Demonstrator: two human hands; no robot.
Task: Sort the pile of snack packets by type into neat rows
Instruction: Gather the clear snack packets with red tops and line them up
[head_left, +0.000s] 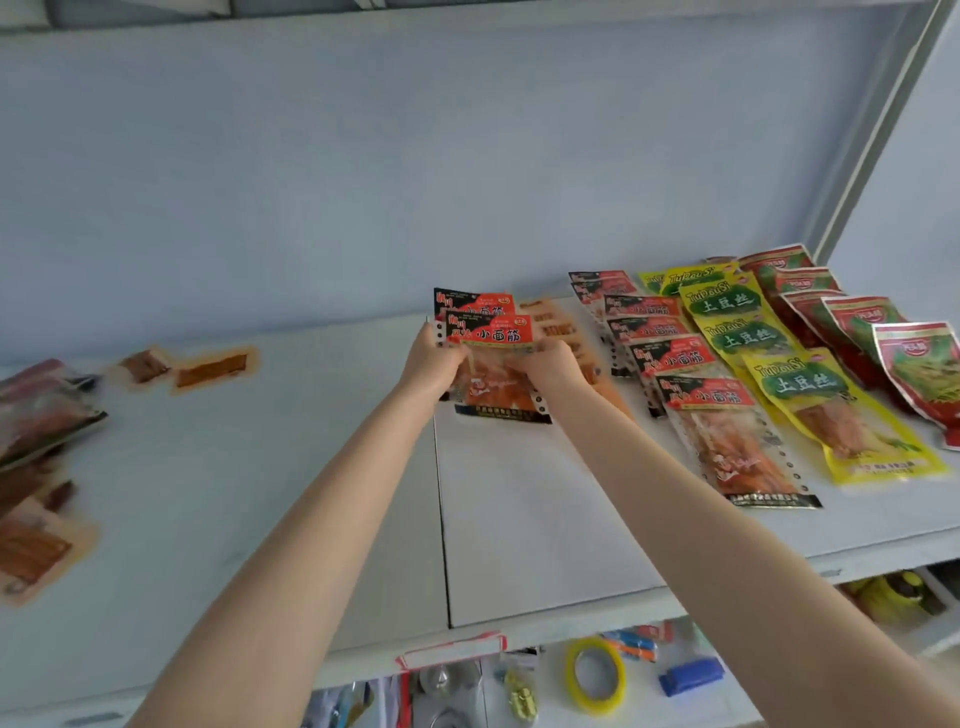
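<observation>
Head view: both bare arms stretch forward, left hand (434, 361) and right hand (555, 365) gripping with curled fingers (543, 351) flat, glossy black-red packets (491, 335) above the white shelf (519, 519), left of the overlapping sorted rows (737, 338).

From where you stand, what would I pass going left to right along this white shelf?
Unsorted pile of packets → two orange-brown packets → left hand → held red-and-black packets → right hand → row of red-and-black packets → row of yellow packets → row of red-and-green packets.
</observation>
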